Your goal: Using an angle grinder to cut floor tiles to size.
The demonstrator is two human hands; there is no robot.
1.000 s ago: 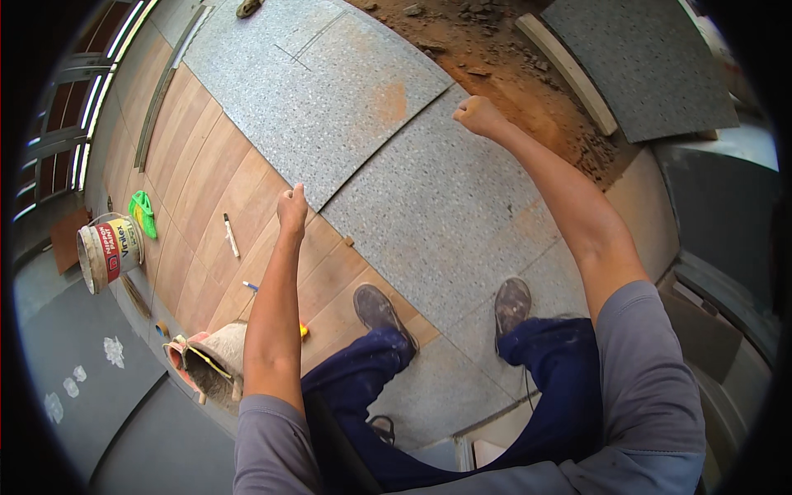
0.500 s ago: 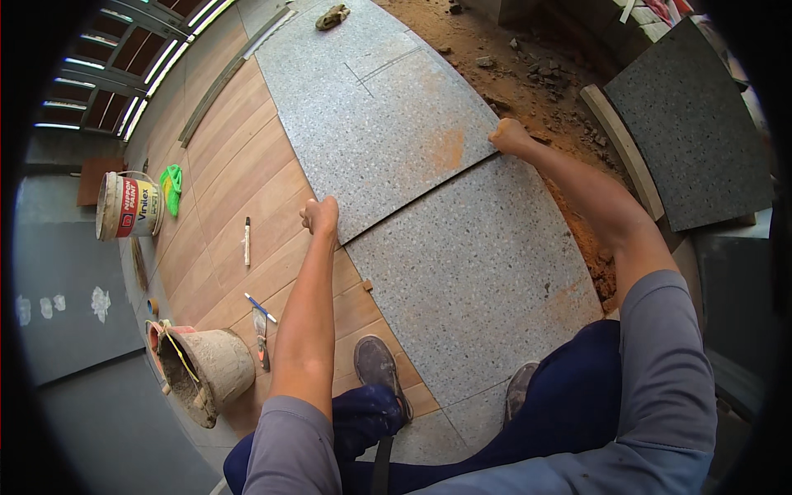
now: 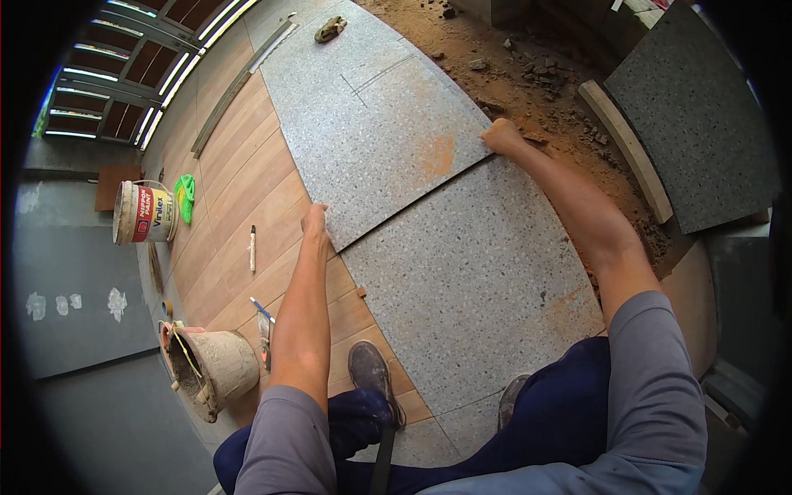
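Observation:
A large speckled grey tile (image 3: 371, 124) with scratched lines and an orange stain lies in the upper middle, its near edge over a dark gap beside a second speckled tile (image 3: 462, 280). My left hand (image 3: 314, 218) is closed on its near left corner. My right hand (image 3: 502, 137) is closed on its near right corner. Both arms are stretched forward. A small dirty lump (image 3: 330, 30) rests near the tile's far end. Wood-look flooring (image 3: 227, 198) runs along the left side of both tiles. Both shoes show below, between my arms.
Left stand a paint bucket (image 3: 142, 213), green cloth (image 3: 186, 196) and mortar bucket (image 3: 214, 371), with markers (image 3: 252, 247) and a trowel nearby. A metal straightedge (image 3: 219, 107) lies behind. At right are dirt with rubble (image 3: 528, 74), a timber batten (image 3: 627, 153) and a dark tile (image 3: 685, 115).
My view has shifted, bringing the gate more into sight. My right hand has closed onto the tile corner since a second ago, and my legs have shifted beneath me.

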